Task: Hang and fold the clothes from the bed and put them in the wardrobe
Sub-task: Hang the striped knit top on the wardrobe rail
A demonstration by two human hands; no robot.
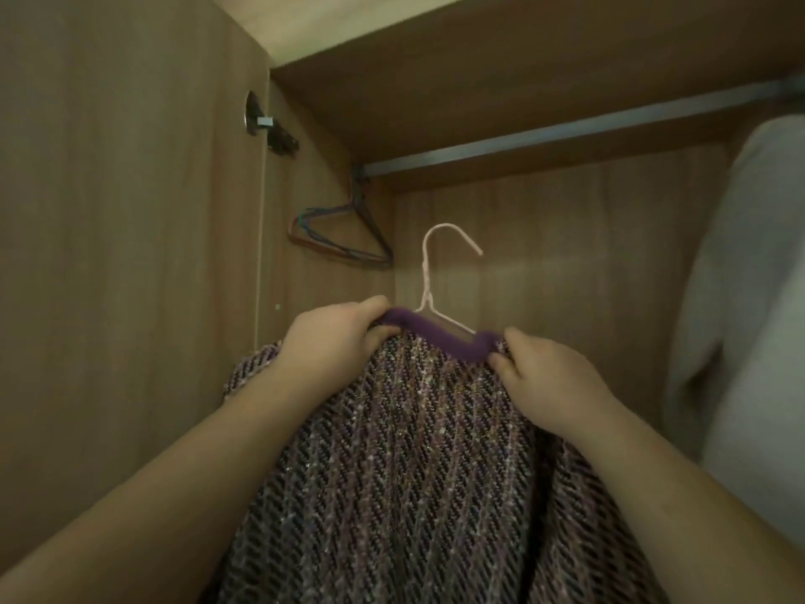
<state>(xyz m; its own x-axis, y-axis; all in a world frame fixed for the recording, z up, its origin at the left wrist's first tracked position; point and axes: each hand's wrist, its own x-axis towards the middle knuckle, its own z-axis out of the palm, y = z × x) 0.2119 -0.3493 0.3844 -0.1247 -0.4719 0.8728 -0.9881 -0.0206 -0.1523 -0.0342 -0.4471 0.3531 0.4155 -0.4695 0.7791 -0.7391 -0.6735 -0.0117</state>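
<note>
A purple, diagonally striped knit sweater [418,451] with a dark purple collar sits on a pale pink wire hanger [429,272]. I hold it up inside the wardrobe. My left hand [335,342] grips the sweater's left shoulder by the collar. At the right end of the collar, my right hand [549,377] pinches the other shoulder. The hanger's hook points up and right, well below the metal rail [566,135], not touching it.
Several empty wire hangers [344,237] hang at the rail's left end against the wardrobe's side wall. A light grey garment [749,298] hangs at the right. The open door with its hinge [261,122] is on the left. A wooden shelf runs above the rail.
</note>
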